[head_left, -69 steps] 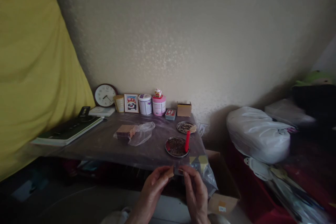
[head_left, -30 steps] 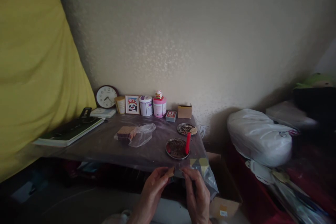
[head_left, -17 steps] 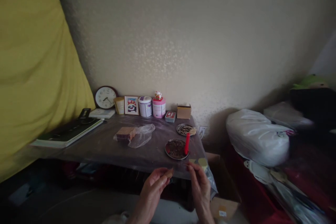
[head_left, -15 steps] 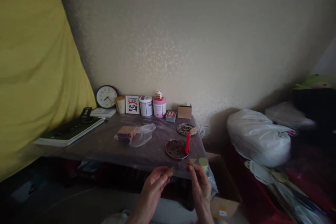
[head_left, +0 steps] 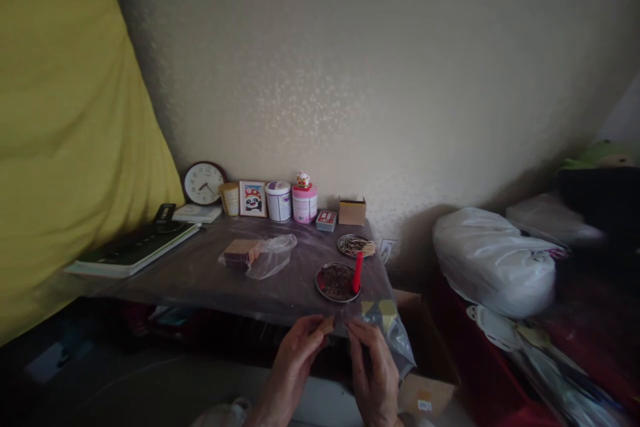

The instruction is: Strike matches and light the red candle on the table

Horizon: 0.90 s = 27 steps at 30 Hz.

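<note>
My left hand [head_left: 299, 351] is closed around a small tan box that looks like a matchbox [head_left: 327, 325], its end showing past the thumb. Close on its right, my right hand [head_left: 371, 355] pinches something thin and tiny, seemingly a matchstick, mostly hidden by the fingertips. Both hands are over the table's front edge. Beyond them, a red candle [head_left: 358, 272] stands upright at the right side of a round metal plate [head_left: 330, 297] covered in dark residue. Behind that lies a second plate [head_left: 345, 253] of burnt and pale sticks. A stack of small brown boxes [head_left: 241, 252] sits in a clear plastic bag [head_left: 273, 257].
Along the wall stand a clock [head_left: 204, 183], a framed panda picture [head_left: 253, 199], a white tin [head_left: 278, 201], a pink tin [head_left: 305, 203] and a cardboard box [head_left: 353, 211]. A large dark book [head_left: 135, 248] lies left. An open carton [head_left: 427, 390] is below right.
My right hand has moved slightly left, closer to the matchbox, with its fingers turned further inward. My left hand stays nearly in place.
</note>
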Motion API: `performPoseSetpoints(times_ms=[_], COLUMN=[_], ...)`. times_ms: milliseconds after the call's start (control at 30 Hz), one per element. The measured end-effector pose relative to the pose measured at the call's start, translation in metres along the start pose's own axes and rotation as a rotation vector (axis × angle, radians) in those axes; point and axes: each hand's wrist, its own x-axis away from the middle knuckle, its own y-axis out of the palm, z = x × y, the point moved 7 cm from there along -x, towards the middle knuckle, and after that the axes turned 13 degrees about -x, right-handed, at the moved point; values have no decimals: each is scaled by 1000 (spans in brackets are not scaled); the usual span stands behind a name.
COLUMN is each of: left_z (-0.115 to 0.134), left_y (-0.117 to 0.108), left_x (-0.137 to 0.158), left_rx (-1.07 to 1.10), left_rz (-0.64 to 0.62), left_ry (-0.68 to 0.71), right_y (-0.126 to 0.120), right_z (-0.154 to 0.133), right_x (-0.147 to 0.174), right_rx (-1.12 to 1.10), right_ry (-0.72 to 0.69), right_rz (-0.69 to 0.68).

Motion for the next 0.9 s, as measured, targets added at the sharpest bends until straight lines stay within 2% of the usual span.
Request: performPoseSetpoints(times_ms=[133,233,400,467,533,633,767,900], left_z=[4,4,-3,-4,-2,0,-5,-5], left_y=[1,0,-7,-6,-3,-2,-9,-3], left_x=[1,3,0,-1,0,3,1,-1], left_rx=[11,13,-5,-1,13,15,-2,44], left_rz=[23,16,65,71,28,-22,37,37], left_ry=[-16,-21,-32,-36,-13,0,-29,-35], right_y=[7,-1,-7,-1,7,-2,-13,1], right_z=[20,38,17,14,24,41,30,28], right_x=[3,-1,-5,-3,-2,-4,-6,-1], right_rx=[121,184,130,103,115,166,144,74], right_ry=[-56,-13,7,-11,6,69,99,86], right_rz=[-98,-29,2,-37,-100,-13,55,-88])
